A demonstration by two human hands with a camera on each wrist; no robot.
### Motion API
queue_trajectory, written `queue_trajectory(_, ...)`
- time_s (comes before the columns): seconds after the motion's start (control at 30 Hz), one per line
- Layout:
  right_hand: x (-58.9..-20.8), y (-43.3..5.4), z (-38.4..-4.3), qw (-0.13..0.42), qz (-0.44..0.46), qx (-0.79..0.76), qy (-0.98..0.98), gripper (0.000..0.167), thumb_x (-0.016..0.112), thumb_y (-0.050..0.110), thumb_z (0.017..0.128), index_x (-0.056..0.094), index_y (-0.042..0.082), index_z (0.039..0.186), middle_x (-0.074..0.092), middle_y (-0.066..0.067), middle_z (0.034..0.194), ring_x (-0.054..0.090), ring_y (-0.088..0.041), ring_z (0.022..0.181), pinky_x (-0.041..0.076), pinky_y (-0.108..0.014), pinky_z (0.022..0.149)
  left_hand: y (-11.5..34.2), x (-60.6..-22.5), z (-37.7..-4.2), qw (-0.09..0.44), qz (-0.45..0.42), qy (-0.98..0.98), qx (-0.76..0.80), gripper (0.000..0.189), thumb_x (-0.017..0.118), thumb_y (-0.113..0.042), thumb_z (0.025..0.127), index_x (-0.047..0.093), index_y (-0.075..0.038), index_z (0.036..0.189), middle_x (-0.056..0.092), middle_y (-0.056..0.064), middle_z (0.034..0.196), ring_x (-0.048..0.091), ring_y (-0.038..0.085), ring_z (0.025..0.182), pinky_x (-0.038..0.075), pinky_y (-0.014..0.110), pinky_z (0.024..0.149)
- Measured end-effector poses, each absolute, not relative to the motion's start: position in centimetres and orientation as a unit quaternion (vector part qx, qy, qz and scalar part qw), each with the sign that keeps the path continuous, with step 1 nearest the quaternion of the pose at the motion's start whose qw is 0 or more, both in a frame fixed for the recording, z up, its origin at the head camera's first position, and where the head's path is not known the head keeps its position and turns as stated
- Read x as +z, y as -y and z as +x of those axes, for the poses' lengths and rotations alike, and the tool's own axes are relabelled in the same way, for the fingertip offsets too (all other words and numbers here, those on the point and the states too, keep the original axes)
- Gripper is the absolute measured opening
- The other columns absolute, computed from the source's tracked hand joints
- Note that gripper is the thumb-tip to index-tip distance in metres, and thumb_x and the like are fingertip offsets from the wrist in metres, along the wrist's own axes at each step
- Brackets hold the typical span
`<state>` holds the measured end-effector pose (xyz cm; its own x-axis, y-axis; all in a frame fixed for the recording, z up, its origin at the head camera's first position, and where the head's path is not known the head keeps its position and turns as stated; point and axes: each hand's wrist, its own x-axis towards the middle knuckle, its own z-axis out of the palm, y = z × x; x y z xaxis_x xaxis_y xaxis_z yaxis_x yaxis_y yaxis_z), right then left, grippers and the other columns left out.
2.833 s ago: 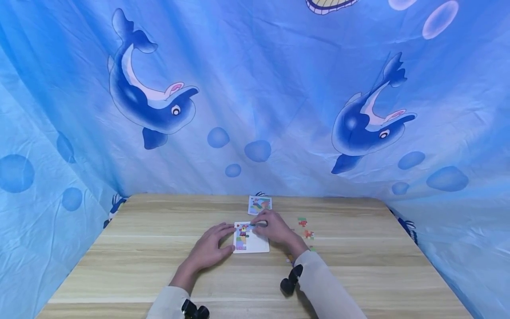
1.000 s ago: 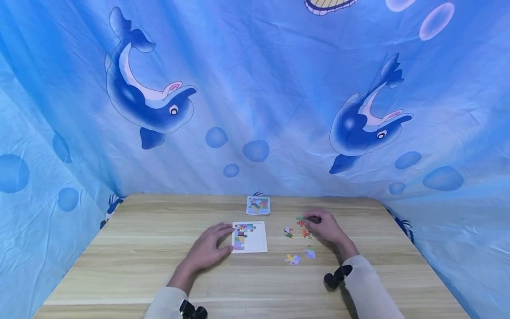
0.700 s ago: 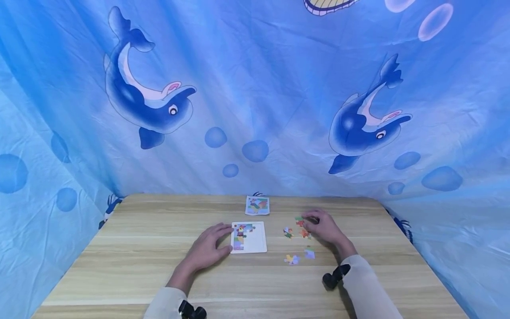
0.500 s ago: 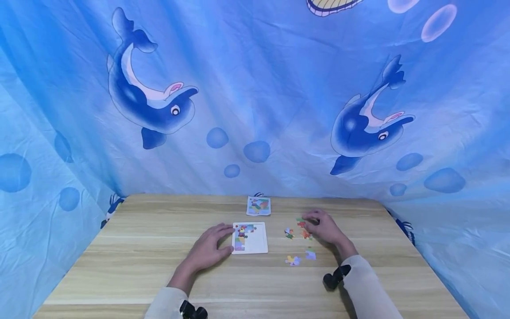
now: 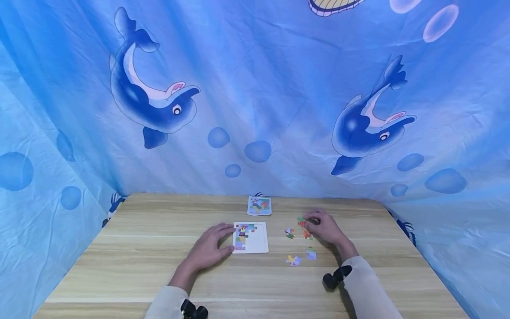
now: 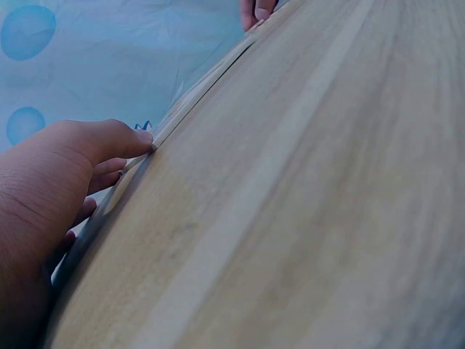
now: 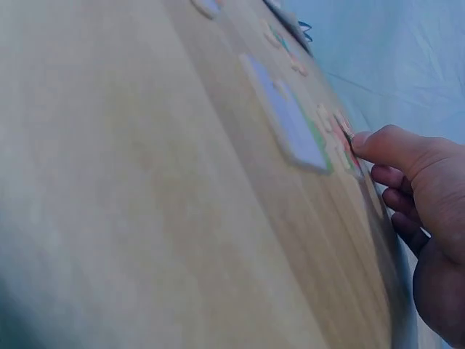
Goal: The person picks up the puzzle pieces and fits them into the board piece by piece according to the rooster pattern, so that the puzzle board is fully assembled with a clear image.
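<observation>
Head view: jigsaw piece point(image 5: 249, 227) placed, others point(image 5: 307, 234) at puzzle board's point(image 5: 258, 244) three o'clock are now being touched by curled right hand point(image 5: 324, 227), hold unclear; left hand point(image 5: 211, 248) relaxed.

Right fingers point(image 5: 313, 215) partly hide red-green piece point(image 5: 300, 222) — sleeves point(image 5: 372, 290) cut off below.

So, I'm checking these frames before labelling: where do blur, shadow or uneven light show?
Head view: fairly even light, outline of the puzzle tray readable, a soft shadow beside the right sleeve; left wrist view: dim, grain of the tabletop smeared; right wrist view: near tabletop badly blurred, lower-left corner dark, the lilac puzzle piece soft-edged.
</observation>
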<state>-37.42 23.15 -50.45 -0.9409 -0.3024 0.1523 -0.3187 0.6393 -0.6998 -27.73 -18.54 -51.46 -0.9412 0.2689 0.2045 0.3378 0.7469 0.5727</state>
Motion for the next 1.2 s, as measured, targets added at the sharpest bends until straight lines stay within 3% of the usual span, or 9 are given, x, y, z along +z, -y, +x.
queue_trajectory(0.23,-50.1,-22.6,-37.4,0.001,0.144,0.419,0.896,0.031,0.074,0.019,0.094,0.073,0.010,0.124,0.066,-0.015,0.130,0.064,-0.030,0.116,0.058,-0.043,0.096,18.5,-51.4,-27.7,0.050,-0.160,0.933,-0.318,0.056,0.072,-0.034,0.092,0.062,-0.018,0.144,0.053,0.001,0.156,0.039,0.033,0.153,0.029,0.063,0.125)
queue_trajectory(0.4,-49.8,-21.3,-37.2,0.000,0.151,0.431,0.890,0.032,0.075,0.017,0.093,0.072,0.008,0.124,0.070,-0.013,0.122,0.066,-0.024,0.107,0.058,-0.032,0.087,18.5,-51.3,-27.7,0.049,-0.157,0.935,-0.313,0.057,0.072,-0.034,0.091,0.062,-0.019,0.144,0.053,0.002,0.156,0.039,0.034,0.152,0.029,0.064,0.125)
queue_trajectory(1.2,-49.8,-13.6,-36.5,0.009,0.229,0.432,0.872,0.029,0.077,0.021,0.093,0.075,0.009,0.119,0.071,-0.008,0.123,0.067,-0.025,0.113,0.059,-0.043,0.096,18.5,-51.2,-27.6,0.059,-0.162,0.933,-0.315,0.056,0.072,-0.033,0.091,0.062,-0.017,0.144,0.055,0.003,0.155,0.041,0.035,0.151,0.030,0.065,0.124)
